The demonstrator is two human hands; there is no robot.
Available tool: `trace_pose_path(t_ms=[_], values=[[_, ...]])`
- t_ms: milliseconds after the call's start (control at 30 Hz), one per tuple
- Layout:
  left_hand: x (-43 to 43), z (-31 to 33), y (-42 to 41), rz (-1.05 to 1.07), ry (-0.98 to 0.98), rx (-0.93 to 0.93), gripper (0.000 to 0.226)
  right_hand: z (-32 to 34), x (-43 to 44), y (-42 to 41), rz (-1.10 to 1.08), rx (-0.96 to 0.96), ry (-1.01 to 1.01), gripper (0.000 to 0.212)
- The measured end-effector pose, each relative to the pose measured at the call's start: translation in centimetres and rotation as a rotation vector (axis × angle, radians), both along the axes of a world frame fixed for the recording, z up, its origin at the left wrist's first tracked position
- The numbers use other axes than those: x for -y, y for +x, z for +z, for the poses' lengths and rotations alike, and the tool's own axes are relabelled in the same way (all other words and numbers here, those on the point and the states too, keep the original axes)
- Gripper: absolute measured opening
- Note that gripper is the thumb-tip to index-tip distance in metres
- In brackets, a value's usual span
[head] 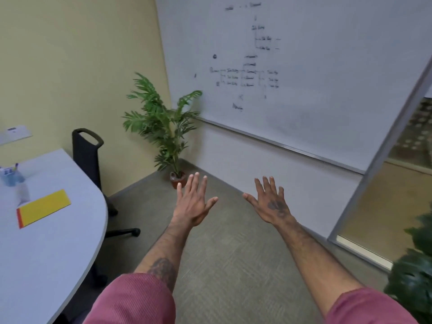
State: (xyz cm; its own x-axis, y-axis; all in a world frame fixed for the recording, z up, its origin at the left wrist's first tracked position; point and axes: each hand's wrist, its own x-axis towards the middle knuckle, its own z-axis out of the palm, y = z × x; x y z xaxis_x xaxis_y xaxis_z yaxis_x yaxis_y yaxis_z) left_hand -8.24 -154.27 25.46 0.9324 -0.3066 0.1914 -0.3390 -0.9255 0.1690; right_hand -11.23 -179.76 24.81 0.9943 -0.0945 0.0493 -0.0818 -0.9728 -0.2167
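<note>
Both my arms reach forward over the carpeted floor, in pink sleeves. My left hand is held out with its fingers straight and spread, holding nothing. My right hand is stretched out the same way a little to the right, fingers spread and empty, its back facing the camera. Neither hand touches anything. A large whiteboard with dark handwritten diagrams hangs on the wall ahead of the hands.
A rounded grey table at the left carries a yellow notepad and a cup of pens. A black office chair stands behind it. A potted palm fills the corner. Dark leaves and a glass partition are at the right.
</note>
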Motion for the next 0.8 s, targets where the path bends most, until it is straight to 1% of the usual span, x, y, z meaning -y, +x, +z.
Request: trace_pose_path(t_ms=[33,100,133,200,233,300,333,400,433,500,533,600,633,800], values=[[0.1,0.1,0.2,-0.002,0.009,0.009,0.081,0.1,0.1,0.1,0.003,0.007,-0.012,0.091],[-0.6,0.2,2.3,0.04,0.003,0.0,0.08,-0.1,-0.4,3.4,0.043,0.005,-0.01,0.093],[-0.5,0.2,2.5,0.039,0.015,0.009,0.08,-0.1,-0.4,3.3,0.046,0.015,-0.023,0.093],[-1.7,0.0,5.2,0.088,0.007,0.002,0.08,-0.5,-1.4,7.4,0.087,0.011,-0.015,0.092],[-1.7,0.0,5.4,0.092,0.019,0.001,0.08,-0.4,-1.4,7.4,0.093,0.012,-0.027,0.092],[-3.5,-0.3,8.6,0.134,0.008,-0.003,0.08,-0.7,-3.1,11.8,0.128,0.013,-0.016,0.096],[-3.5,-0.3,8.8,0.133,0.023,-0.002,0.08,-0.5,-3.1,11.9,0.134,0.015,-0.024,0.099],[-5.8,-0.4,12.5,0.165,0.017,-0.002,0.08,-0.9,-5.3,16.6,0.158,0.02,-0.005,0.101],[-5.8,-0.4,12.9,0.169,0.029,-0.003,0.08,-0.6,-5.3,16.6,0.165,0.021,-0.011,0.101],[-8.4,-0.1,16.7,0.201,0.02,-0.006,0.08,-0.6,-7.9,21.3,0.187,0.01,0.015,0.097],[-8.4,0.0,16.9,0.202,0.034,-0.003,0.08,-0.4,-8.0,21.3,0.195,0.012,0.002,0.095],[-10.9,0.6,20.4,0.222,0.023,-0.001,0.079,-0.4,-10.6,25.5,0.209,0.016,0.02,0.091],[-11.0,0.7,20.7,0.221,0.038,0.004,0.079,-0.2,-10.8,25.6,0.214,0.018,0.01,0.09],[-16.3,1.5,27.3,0.279,0.046,0.013,0.081,0.5,-16.1,33.6,0.277,0.039,0.04,0.1]])
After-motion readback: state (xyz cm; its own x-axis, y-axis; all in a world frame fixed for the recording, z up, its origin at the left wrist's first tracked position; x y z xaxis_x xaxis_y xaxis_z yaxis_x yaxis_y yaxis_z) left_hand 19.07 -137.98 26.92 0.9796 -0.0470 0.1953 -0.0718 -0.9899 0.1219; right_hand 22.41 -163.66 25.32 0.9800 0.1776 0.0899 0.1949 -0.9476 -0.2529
